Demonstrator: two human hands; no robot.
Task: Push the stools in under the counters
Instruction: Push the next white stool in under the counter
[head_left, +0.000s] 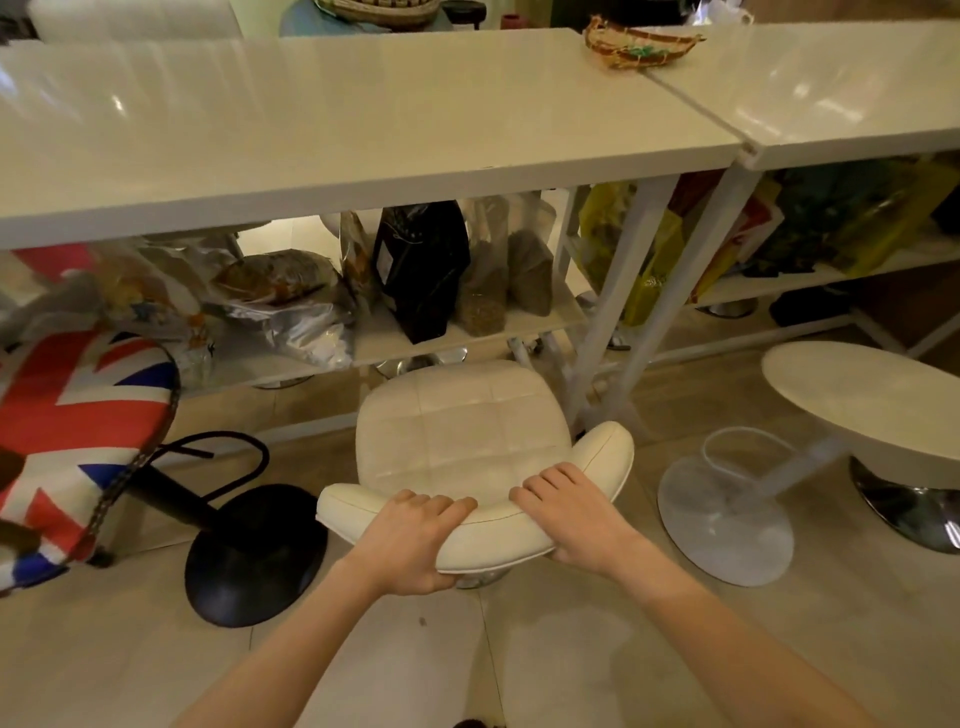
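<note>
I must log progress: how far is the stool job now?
Done: none looks tucked in. In hand: both hands, left and right, grip the white stool backrest, its seat outside the counter. Left: flag stool and round white stool.

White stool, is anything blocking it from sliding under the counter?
Nothing visible on the floor ahead of the white stool. Farther in, a low shelf of bags sits under the counter and may limit how far it slides.

Can't make out any actual words or numbers anywhere here. The black bag (421, 265) on the shelf under the counter (311, 130) has a pale label, but it's way too blurry to read.
</note>
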